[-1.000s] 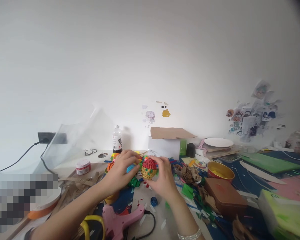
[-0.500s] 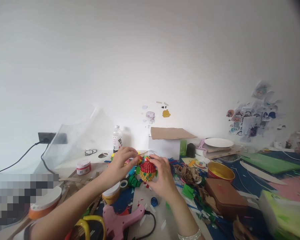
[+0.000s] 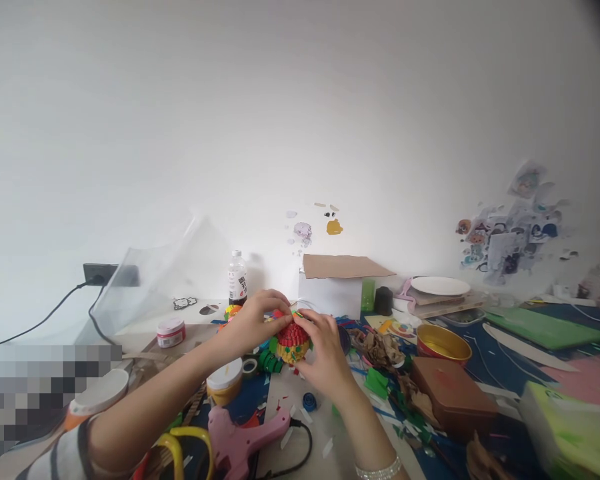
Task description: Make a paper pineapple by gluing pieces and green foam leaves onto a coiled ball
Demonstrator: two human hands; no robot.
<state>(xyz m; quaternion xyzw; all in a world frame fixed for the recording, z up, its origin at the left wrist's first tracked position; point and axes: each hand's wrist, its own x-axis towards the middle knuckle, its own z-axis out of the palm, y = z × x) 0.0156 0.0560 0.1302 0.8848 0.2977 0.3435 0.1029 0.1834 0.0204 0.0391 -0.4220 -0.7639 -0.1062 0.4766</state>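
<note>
My right hand (image 3: 323, 350) is wrapped round the right side of a rounded craft piece with a red ridged top and a yellow base dotted with green (image 3: 293, 337). Its thumb lies low on the piece and its fingers reach over the top. From the left, my left hand (image 3: 260, 320) meets the top of the piece with thumb and fingers pinched together; whatever is between them is hidden. Just below stands a small blue paper coil (image 3: 309, 401). Green ridged pieces (image 3: 270, 361) and a roll of tape (image 3: 250, 367) lie left of the craft piece.
A pink glue gun (image 3: 245, 437) and yellow-handled scissors (image 3: 193, 443) lie in front. Lidded tubs (image 3: 224, 380) stand left. A cardboard-topped white box (image 3: 330, 297) and a bottle (image 3: 237, 280) stand behind. Rightward are a gold tin (image 3: 444, 343), a brown box (image 3: 453, 393) and paper scraps.
My left hand has moved right and closed its fingers at the top of the craft piece. My right hand keeps its grip, its fingertips now near the left ones.
</note>
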